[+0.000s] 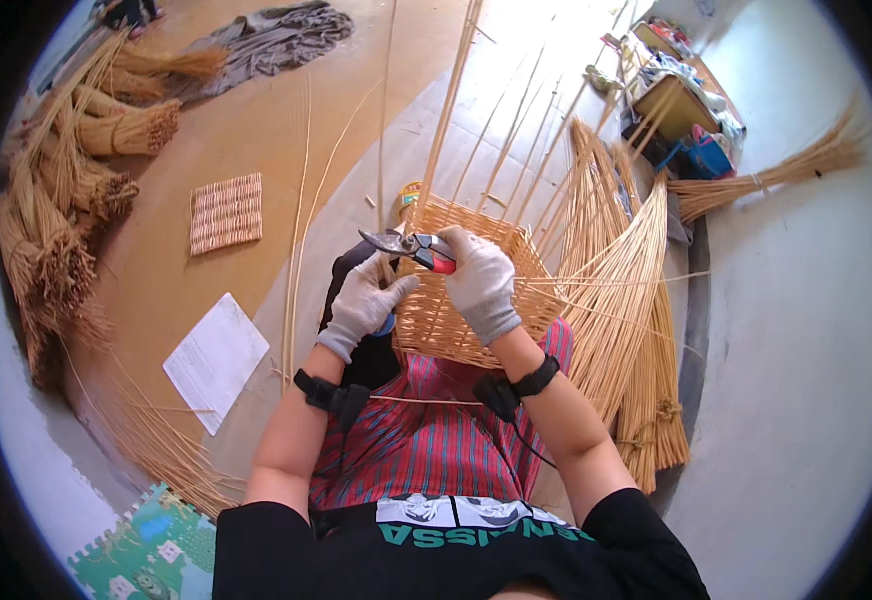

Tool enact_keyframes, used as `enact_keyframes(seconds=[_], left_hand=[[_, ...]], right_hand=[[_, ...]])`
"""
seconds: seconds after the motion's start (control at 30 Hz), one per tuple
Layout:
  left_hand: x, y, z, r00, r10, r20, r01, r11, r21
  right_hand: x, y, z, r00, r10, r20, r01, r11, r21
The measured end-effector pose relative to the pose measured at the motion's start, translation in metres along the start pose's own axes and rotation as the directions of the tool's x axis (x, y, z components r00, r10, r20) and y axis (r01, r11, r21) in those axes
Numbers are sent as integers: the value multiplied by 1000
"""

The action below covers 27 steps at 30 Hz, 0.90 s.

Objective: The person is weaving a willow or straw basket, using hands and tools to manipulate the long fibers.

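A square wicker basket (456, 325) rests on my lap, over a red striped cloth (436, 420). Long wicker rods (511, 150) stick up and out from its far and right sides. My right hand (481, 280), in a whitish work glove, is closed round the red and black handles of pruning shears (434, 256). Their dark curved blades point left, just above my other hand. My left hand (361, 300), gloved as well, is at the basket's left edge with its thumb toward the weave. Its fingers are partly hidden, so I cannot see whether they grip anything.
A small woven square panel (226, 214) and a white paper sheet (216, 363) lie on the floor at left. Bundles of rods (66, 240) line the left wall; more rods (621, 320) lean at right. A blue container (708, 155) stands farther back, right.
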<state>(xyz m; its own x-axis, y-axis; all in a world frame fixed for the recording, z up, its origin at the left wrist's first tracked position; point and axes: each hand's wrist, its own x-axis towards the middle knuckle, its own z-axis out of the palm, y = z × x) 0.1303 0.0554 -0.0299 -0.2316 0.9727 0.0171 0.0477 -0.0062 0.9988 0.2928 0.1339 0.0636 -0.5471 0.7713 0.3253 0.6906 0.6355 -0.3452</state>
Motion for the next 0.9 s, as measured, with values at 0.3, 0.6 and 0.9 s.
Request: enact_keyframes(seconds=[0.3,0.6,0.9], left_hand=[[3,2,2,999,-15,33,19,992,-127],[-10,-11,13,992,-9,-123,10,1000,8],[-5,-18,17,996,63,-67,-75,978,-195]], right_hand=[[2,-17,18,1000,21,-17,-19,993,120],[-9,-31,23,980,171,102,-186,970,159],[-22,-20,20,996,23,87,-55,916,396]])
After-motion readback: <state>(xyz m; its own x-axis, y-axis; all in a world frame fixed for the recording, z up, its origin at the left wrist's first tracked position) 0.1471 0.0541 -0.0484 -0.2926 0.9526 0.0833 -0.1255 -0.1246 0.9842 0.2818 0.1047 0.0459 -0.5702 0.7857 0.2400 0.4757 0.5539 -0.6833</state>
